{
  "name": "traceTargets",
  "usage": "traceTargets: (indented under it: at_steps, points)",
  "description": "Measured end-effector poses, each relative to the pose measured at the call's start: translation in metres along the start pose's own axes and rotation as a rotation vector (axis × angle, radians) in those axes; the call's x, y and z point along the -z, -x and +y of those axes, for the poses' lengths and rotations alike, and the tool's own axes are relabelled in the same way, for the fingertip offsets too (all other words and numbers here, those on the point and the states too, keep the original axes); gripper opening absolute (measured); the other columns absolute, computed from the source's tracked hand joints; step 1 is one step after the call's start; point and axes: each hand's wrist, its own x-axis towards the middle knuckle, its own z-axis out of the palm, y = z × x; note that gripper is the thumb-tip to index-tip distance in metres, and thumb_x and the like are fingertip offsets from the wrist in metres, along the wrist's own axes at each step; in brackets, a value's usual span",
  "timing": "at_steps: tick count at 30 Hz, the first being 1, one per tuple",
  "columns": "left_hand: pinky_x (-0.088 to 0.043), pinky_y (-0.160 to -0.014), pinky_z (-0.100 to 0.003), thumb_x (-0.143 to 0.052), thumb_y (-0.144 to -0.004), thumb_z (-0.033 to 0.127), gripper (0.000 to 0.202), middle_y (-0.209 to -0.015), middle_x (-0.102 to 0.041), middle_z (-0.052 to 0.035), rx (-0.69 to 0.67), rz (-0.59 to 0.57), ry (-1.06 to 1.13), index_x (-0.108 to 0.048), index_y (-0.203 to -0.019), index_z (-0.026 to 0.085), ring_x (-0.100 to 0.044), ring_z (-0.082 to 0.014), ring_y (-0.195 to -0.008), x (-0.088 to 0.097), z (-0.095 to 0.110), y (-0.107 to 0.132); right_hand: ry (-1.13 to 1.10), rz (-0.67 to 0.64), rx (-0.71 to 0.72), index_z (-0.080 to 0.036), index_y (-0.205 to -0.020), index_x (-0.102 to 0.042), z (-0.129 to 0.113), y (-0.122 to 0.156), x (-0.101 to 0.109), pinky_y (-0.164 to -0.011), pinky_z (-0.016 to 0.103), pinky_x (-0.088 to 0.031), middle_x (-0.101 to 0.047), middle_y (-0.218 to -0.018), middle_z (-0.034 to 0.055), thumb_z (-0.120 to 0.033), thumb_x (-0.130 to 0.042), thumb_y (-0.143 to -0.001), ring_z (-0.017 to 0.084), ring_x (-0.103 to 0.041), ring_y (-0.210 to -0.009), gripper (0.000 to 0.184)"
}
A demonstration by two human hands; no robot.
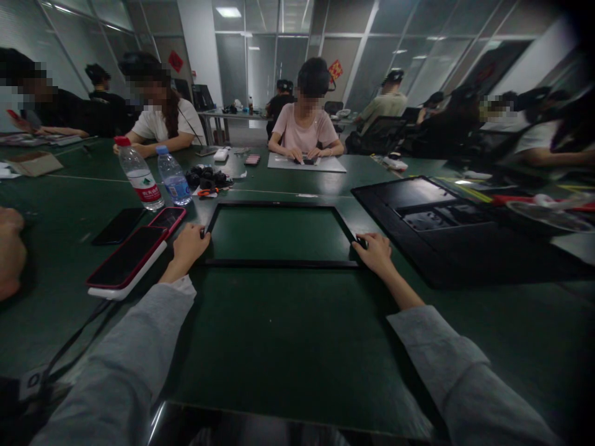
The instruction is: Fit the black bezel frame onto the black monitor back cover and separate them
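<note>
A thin black rectangular frame, like a monitor bezel, is held over the green table, whose top shows through its middle. My left hand is closed round the frame's left side, thumb toward the inner edge. Gripping the right side is my right hand, its fingers curled over the bar. Whether the frame rests on the table or hovers just above it, I cannot tell. To the right lies a large black panel with parts on its surface.
Left of my hand are a red-cased phone on a white slab, another dark phone, and two water bottles. Black cable bundles lie behind. Someone's hand is at the far left. A person sits opposite.
</note>
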Motion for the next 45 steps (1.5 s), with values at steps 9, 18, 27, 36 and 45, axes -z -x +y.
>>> traceTargets:
  at_steps: [9,18,27,36,45]
  points:
    - [-0.056,-0.1,-0.043,-0.049,-0.103,0.042,0.047,-0.141,-0.065,-0.0179,-0.011,0.001,0.002,-0.071,-0.136,0.019,-0.066,-0.0342,-0.126,-0.001,-0.0018,-0.0008,0.014,-0.01,-0.004,-0.017,-0.133,-0.075,-0.0004,-0.0003,0.0007,-0.109,0.055,-0.044,-0.061,-0.135,0.0187,-0.038,-0.059,-0.096,0.039,-0.051,-0.13,0.045]
    - [-0.055,-0.102,-0.043,-0.048,-0.102,0.043,0.049,-0.141,-0.065,-0.0185,-0.02,0.004,-0.007,-0.069,-0.137,0.017,-0.065,-0.0345,-0.127,-0.0053,-0.0042,-0.0033,-0.017,0.025,0.018,-0.017,-0.129,-0.077,0.0016,-0.0013,-0.002,-0.107,0.056,-0.044,-0.063,-0.129,0.0185,-0.039,-0.057,-0.093,0.038,-0.052,-0.126,0.046]
    - [-0.056,-0.099,-0.044,-0.047,-0.103,0.043,0.049,-0.14,-0.065,-0.0184,-0.02,0.007,-0.012,-0.07,-0.138,0.017,-0.065,-0.0346,-0.127,-0.0072,-0.0056,-0.0053,-0.017,0.038,0.022,-0.018,-0.127,-0.078,0.0012,-0.0013,-0.0021,-0.106,0.056,-0.045,-0.063,-0.127,0.0185,-0.038,-0.058,-0.093,0.038,-0.052,-0.126,0.044]
    - [-0.056,-0.097,-0.042,-0.049,-0.102,0.044,0.049,-0.14,-0.065,-0.0177,-0.013,0.005,-0.012,-0.07,-0.137,0.018,-0.066,-0.034,-0.124,-0.0066,-0.005,-0.0043,-0.027,0.041,0.034,-0.018,-0.125,-0.078,0.0045,-0.0029,-0.0044,-0.105,0.059,-0.047,-0.064,-0.128,0.0196,-0.039,-0.059,-0.092,0.04,-0.053,-0.124,0.044]
    - [-0.056,-0.097,-0.043,-0.048,-0.102,0.042,0.048,-0.139,-0.065,-0.018,-0.016,0.005,-0.009,-0.07,-0.138,0.017,-0.066,-0.0343,-0.125,-0.0024,-0.002,-0.0013,-0.017,0.019,0.026,-0.016,-0.13,-0.076,0.0059,-0.0032,-0.0047,-0.106,0.059,-0.046,-0.064,-0.131,0.02,-0.04,-0.058,-0.094,0.041,-0.052,-0.128,0.047]
